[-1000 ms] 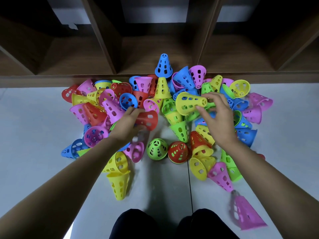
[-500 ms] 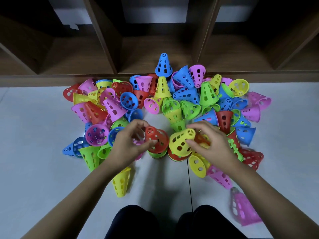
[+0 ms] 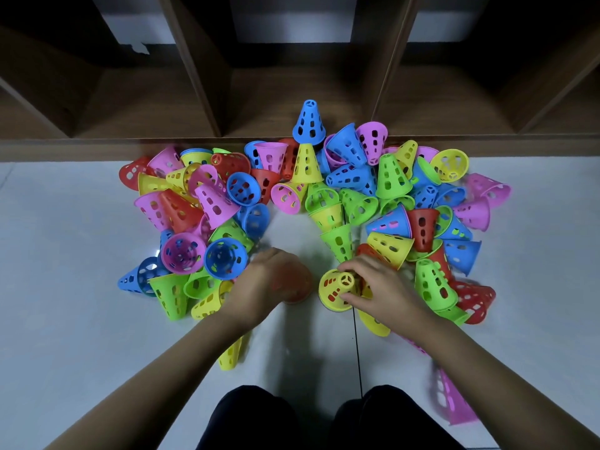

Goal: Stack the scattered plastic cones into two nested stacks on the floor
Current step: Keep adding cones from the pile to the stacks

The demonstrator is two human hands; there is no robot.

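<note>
Under the right hand (image 3: 378, 287), yellow cone (image 3: 337, 289) stands tip-up.

Clearances, as you look down:

- Centre lane: bare floor (image 3: 292, 232) runs from your knees (image 3: 324, 417) up between both hands to a narrow gap in the cone pile (image 3: 324, 196); open to you, tapering toward the back.
- Left flank: an upright green cone (image 3: 170, 295) and a yellow cone (image 3: 207, 302) lying on its side sit just beside your left hand (image 3: 269, 284). Floor beyond them lies open.
- Right flank: an upright green cone (image 3: 433, 284) and red cones (image 3: 474, 300) crowd your right hand (image 3: 383, 287). Floor further right lies open.
- Rear: shelf edge (image 3: 130, 147) blocks passage behind the pile.
- Near right: a pink cone (image 3: 454, 404) lies beside your right forearm.
</note>
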